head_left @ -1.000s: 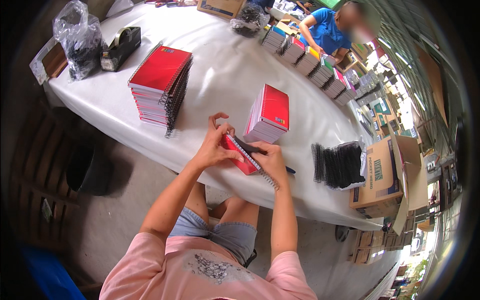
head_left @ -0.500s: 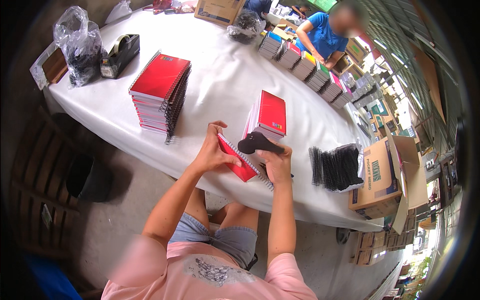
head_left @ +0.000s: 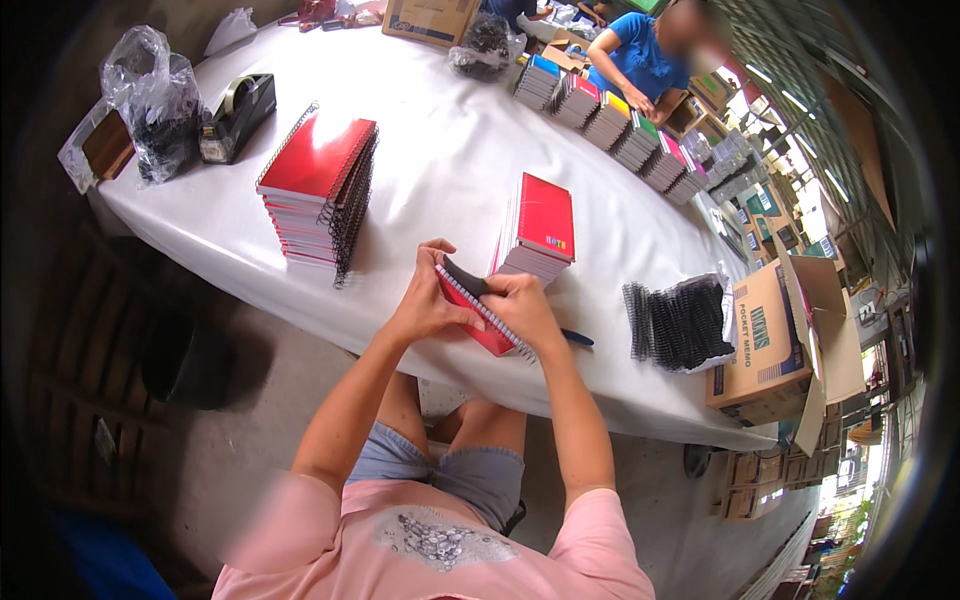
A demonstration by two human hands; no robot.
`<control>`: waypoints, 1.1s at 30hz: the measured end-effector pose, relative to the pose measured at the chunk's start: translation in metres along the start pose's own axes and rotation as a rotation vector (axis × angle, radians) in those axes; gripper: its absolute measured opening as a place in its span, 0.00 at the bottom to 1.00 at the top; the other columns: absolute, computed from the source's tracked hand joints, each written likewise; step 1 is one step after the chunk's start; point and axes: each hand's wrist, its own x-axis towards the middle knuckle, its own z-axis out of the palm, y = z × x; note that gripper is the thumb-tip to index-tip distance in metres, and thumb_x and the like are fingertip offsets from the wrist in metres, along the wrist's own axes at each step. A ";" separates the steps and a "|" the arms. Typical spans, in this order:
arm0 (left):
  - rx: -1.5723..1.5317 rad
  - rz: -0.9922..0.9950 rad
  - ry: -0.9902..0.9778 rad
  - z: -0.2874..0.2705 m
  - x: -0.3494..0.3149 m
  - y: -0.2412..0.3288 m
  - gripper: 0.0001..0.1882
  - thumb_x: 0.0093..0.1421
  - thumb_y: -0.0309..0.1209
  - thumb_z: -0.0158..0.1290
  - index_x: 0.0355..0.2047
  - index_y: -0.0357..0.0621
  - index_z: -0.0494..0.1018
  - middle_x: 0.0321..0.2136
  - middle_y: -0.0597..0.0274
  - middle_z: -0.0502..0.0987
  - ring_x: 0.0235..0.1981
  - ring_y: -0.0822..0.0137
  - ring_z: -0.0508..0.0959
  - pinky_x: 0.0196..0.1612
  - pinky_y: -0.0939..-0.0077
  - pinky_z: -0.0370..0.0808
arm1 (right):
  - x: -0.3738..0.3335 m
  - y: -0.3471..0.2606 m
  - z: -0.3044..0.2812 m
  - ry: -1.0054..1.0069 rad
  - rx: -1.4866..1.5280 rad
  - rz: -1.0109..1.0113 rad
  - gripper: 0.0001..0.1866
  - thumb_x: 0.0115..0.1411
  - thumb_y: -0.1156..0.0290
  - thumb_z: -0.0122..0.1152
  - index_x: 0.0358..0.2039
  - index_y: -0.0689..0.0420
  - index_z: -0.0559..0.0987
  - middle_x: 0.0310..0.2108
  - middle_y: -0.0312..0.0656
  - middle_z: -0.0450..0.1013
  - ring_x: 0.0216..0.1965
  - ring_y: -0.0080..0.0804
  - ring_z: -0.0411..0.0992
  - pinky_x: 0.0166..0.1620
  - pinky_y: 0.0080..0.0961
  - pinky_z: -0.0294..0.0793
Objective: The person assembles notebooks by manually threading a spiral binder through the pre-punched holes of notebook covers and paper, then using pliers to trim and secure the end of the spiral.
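My left hand (head_left: pixel 428 305) grips a red notebook (head_left: pixel 492 338) at the table's near edge, fingers and thumb closed on its cover. A spiral coil (head_left: pixel 490 318) runs along the notebook's upward-facing edge. Closed round a dark tool with a rounded end (head_left: pixel 462 277), my right hand (head_left: pixel 522 308) presses it along that edge; most of the tool is hidden by the hand. Just beyond stands a stack of red notebooks (head_left: pixel 545 215) with no coils showing. Farther left is a taller stack of red notebooks (head_left: pixel 310 160) with black coils.
A dark blue pen-like item (head_left: pixel 576 338) lies right of my hand. Black coils (head_left: pixel 675 320) sit near an open cardboard box (head_left: pixel 765 335). A tape dispenser (head_left: pixel 240 115) and plastic bag (head_left: pixel 160 105) stand far left. Across the table, a person (head_left: pixel 640 60) works behind coloured notebook stacks (head_left: pixel 607 120).
My right hand has moved left and turned over, bringing the dark tool down from above the notebook onto its coiled edge. My left hand keeps its hold on the notebook.
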 end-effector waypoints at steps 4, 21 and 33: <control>-0.034 0.005 0.003 0.001 -0.003 -0.006 0.54 0.23 0.50 0.74 0.41 0.36 0.51 0.43 0.51 0.58 0.44 0.61 0.62 0.49 0.71 0.64 | -0.011 0.006 -0.005 0.106 -0.285 -0.129 0.15 0.46 0.78 0.58 0.37 0.59 0.81 0.32 0.47 0.77 0.29 0.20 0.74 0.34 0.19 0.71; -0.528 -0.331 0.073 -0.011 -0.016 0.022 0.07 0.55 0.22 0.56 0.35 0.34 0.73 0.31 0.61 0.77 0.33 0.76 0.75 0.40 0.80 0.72 | -0.091 0.071 -0.052 0.500 -0.543 -0.192 0.20 0.54 0.73 0.56 0.50 0.56 0.73 0.52 0.48 0.66 0.53 0.48 0.63 0.56 0.36 0.60; -0.020 0.197 0.335 -0.002 -0.025 0.057 0.13 0.45 0.17 0.62 0.33 0.37 0.78 0.33 0.56 0.80 0.35 0.65 0.79 0.39 0.76 0.74 | -0.112 0.010 0.013 0.624 -0.224 -0.156 0.18 0.61 0.61 0.53 0.51 0.46 0.75 0.44 0.44 0.65 0.48 0.40 0.63 0.54 0.37 0.58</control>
